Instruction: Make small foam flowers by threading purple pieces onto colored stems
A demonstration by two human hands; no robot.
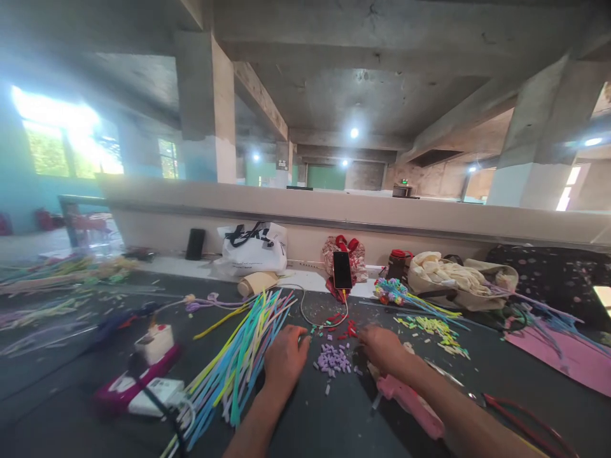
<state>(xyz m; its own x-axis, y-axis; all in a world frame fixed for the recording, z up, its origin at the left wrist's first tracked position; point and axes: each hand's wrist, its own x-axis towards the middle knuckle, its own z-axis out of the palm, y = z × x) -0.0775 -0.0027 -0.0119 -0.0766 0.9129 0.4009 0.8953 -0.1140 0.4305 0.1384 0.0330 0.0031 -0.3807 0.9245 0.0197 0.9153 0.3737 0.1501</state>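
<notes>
- At nine o'clock of the left hand (285, 360), fanned pastel strips (238, 356) lie; its fingers curl down, touching the table (71, 375).
- Between both hands, purple cut pieces (333, 360) lie heaped; gathering them looks underway.
- Right hand (382, 346) rests fingers together; a pink glue gun (410, 404) lies at its five o'clock, and picking pieces calls for a fine pinch.

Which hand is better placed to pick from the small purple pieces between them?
Left, probably. The left hand has its fingers right at the edge of the purple pieces, palm down and free. The right hand sits just past them, over the pink glue gun.
</notes>
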